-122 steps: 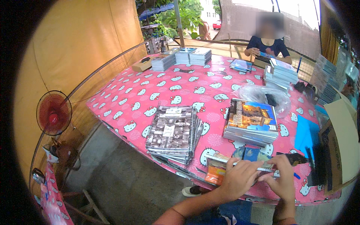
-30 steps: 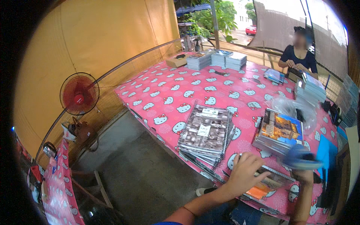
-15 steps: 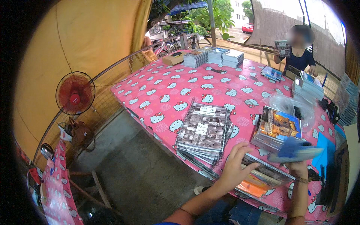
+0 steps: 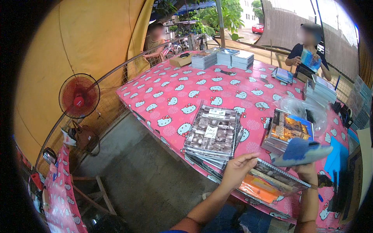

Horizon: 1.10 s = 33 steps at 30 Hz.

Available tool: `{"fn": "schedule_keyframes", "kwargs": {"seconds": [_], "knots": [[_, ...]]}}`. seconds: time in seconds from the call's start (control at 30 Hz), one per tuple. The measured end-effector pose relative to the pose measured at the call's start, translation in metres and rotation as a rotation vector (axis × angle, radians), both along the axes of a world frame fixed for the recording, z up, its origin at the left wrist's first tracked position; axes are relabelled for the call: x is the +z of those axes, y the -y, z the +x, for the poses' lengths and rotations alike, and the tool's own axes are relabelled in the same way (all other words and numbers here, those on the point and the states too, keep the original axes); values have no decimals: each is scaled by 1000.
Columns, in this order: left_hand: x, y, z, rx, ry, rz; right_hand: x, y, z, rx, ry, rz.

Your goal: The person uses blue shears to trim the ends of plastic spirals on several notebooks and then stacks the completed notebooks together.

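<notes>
A wire-bound notebook [image 4: 276, 173] with a dark picture cover is tilted up at the table's near edge, spiral side on top. My left hand [image 4: 237, 171] is at its upper left corner, fingers pinched together there. In my right hand [image 4: 307, 171], at the notebook's right end, is a blue-and-grey flat, soft-looking piece [image 4: 303, 152], partly blurred; its kind is unclear. Below the notebook lies an orange-covered item [image 4: 259, 189]. Just beyond sits a stack of spiral notebooks [image 4: 292, 127] with a lit building on the cover. Left of my hands is another stack [image 4: 211, 132] with grey photo covers.
A pink patterned cloth [image 4: 163, 105] covers the table. Book stacks [image 4: 223, 58] stand at the far edge, with more books [image 4: 320, 91] at the right by a seated person [image 4: 309, 58] holding a blue book. Clear plastic [image 4: 299, 108] lies nearby. A fan [image 4: 79, 96] stands left.
My left hand has drawn back left, its thumb off the notebook's face. The blue-and-grey piece has shifted slightly. The person opposite has brought a blue book forward in both hands; another person shows at the fence.
</notes>
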<state>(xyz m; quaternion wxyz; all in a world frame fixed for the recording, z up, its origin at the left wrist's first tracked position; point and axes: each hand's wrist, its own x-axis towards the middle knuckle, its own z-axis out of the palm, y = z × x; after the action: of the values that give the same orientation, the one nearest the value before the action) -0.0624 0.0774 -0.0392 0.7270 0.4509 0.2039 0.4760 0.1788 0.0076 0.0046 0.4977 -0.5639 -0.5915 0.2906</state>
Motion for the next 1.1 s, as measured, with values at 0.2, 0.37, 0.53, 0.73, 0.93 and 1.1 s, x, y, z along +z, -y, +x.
{"fn": "schedule_keyframes", "kwargs": {"seconds": [0.2, 0.37, 0.53, 0.73, 0.93, 1.1], "knots": [[5, 2, 0, 9, -37, 48, 6, 1, 0, 9, -110, -66], [4, 3, 5, 33, -1, 44, -5, 11, 11, -48, 494, -194], [9, 6, 13, 115, -72, 157, 8, 65, 49, -242, 380, -155], [64, 44, 31, 101, -283, 795, 87, 99, -51, -387, 669, 366], [70, 55, 39, -129, -139, 891, 61, 100, -71, -333, 493, 435], [62, 60, 39, -122, -120, 950, 63, 99, -66, -355, 536, 497]]}}
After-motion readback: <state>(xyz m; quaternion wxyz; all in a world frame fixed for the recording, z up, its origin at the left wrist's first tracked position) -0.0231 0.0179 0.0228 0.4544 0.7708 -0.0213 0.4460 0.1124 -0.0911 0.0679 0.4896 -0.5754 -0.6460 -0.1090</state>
